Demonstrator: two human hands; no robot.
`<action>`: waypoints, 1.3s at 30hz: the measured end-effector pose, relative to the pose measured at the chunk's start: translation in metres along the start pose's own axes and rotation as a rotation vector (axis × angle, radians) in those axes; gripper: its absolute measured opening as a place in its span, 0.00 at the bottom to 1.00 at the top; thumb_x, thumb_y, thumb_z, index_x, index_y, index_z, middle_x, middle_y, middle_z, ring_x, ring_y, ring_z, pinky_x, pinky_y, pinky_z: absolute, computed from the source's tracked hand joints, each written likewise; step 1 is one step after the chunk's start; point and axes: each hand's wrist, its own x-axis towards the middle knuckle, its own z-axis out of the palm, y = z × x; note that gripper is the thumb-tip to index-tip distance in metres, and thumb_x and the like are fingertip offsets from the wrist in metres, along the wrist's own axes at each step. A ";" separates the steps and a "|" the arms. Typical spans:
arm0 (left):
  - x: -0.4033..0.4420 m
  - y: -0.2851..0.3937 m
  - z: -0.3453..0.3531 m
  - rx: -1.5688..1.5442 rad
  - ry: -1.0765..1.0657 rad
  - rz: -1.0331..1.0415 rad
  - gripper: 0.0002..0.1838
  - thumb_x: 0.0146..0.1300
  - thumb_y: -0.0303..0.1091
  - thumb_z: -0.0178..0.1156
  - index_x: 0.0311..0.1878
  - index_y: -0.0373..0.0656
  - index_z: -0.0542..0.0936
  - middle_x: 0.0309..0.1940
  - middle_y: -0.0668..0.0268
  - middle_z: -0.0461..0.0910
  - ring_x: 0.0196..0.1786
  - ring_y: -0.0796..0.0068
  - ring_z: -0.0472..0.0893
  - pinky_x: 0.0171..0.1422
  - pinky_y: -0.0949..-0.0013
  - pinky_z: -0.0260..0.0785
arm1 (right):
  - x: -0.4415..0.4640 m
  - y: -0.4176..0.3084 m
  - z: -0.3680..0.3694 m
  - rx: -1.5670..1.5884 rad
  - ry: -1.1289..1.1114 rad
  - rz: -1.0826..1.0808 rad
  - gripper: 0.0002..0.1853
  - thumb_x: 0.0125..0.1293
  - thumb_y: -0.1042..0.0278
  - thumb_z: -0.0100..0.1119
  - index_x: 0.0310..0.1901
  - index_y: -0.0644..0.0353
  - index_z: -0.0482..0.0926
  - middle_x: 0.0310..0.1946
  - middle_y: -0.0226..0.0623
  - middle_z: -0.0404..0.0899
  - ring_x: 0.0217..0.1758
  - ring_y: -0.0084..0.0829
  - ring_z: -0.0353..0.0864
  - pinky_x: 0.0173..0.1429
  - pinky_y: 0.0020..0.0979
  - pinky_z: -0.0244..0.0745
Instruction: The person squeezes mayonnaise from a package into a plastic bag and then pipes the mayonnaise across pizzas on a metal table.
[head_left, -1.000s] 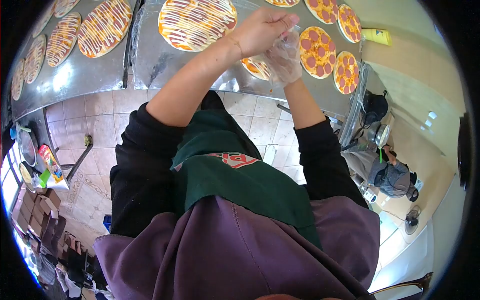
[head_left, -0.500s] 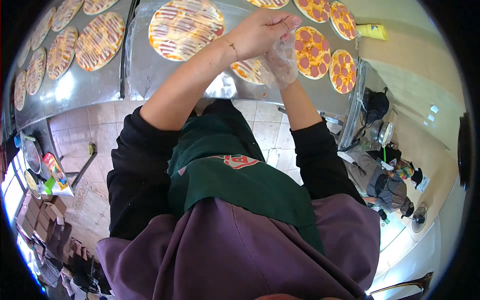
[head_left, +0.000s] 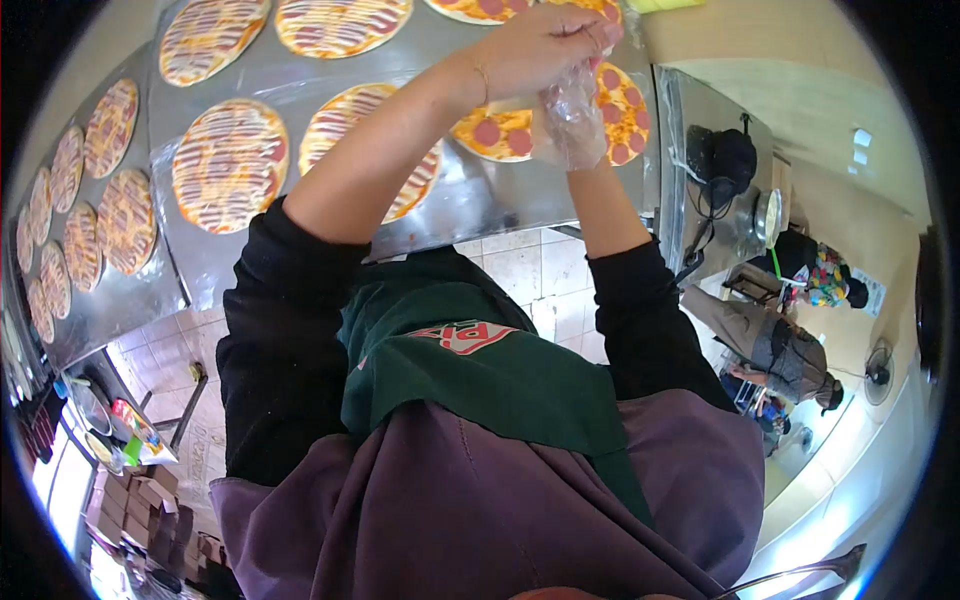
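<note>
Your left hand (head_left: pixel 562 45) largely hides the fingers of your right hand (head_left: pixel 575 105) inside its clear glove (head_left: pixel 582 145). Your left forearm (head_left: pixel 395 145) covers part of a striped pizza (head_left: pixel 335 120), and the top edge crops a yellow item (head_left: pixel 665 4) (too little shows to name it).

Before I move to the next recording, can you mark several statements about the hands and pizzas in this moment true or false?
1. The left hand is bare and close to the right hand. True.
2. The right hand is bare too. False: it is in a clear plastic glove.
3. A pizza beside the gloved hand has round slices on top. True.
4. Both hands hang at the person's sides. False: they are held out in front of the body.
5. The pizzas on the metal table are stacked. False: they lie flat, side by side.
</note>
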 end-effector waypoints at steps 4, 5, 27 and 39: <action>0.070 -0.042 0.015 0.044 0.012 -0.002 0.23 0.83 0.48 0.49 0.39 0.38 0.78 0.28 0.68 0.75 0.34 0.77 0.74 0.42 0.70 0.69 | 0.069 -0.006 -0.057 -0.035 -0.015 -0.015 0.17 0.64 0.68 0.72 0.51 0.59 0.78 0.38 0.27 0.80 0.41 0.24 0.82 0.45 0.29 0.79; 0.084 -0.054 0.016 0.100 0.062 0.081 0.24 0.82 0.50 0.49 0.41 0.37 0.79 0.30 0.67 0.76 0.35 0.76 0.75 0.44 0.69 0.70 | 0.081 -0.007 -0.065 -0.042 -0.022 -0.017 0.17 0.64 0.68 0.72 0.51 0.59 0.78 0.38 0.27 0.80 0.41 0.24 0.82 0.45 0.29 0.79; 0.123 -0.104 0.022 0.229 0.251 -0.061 0.22 0.82 0.47 0.48 0.47 0.34 0.80 0.35 0.61 0.83 0.38 0.71 0.81 0.46 0.66 0.74 | 0.172 0.030 -0.117 -0.244 -0.251 -0.069 0.13 0.64 0.69 0.71 0.47 0.60 0.79 0.36 0.28 0.81 0.40 0.22 0.82 0.43 0.29 0.79; 0.110 -0.067 -0.026 0.061 0.219 -0.260 0.28 0.82 0.53 0.49 0.47 0.33 0.81 0.33 0.67 0.81 0.37 0.79 0.78 0.46 0.69 0.73 | 0.223 0.085 -0.090 -0.345 -0.359 -0.143 0.11 0.64 0.70 0.70 0.45 0.61 0.80 0.35 0.28 0.82 0.39 0.22 0.83 0.43 0.28 0.79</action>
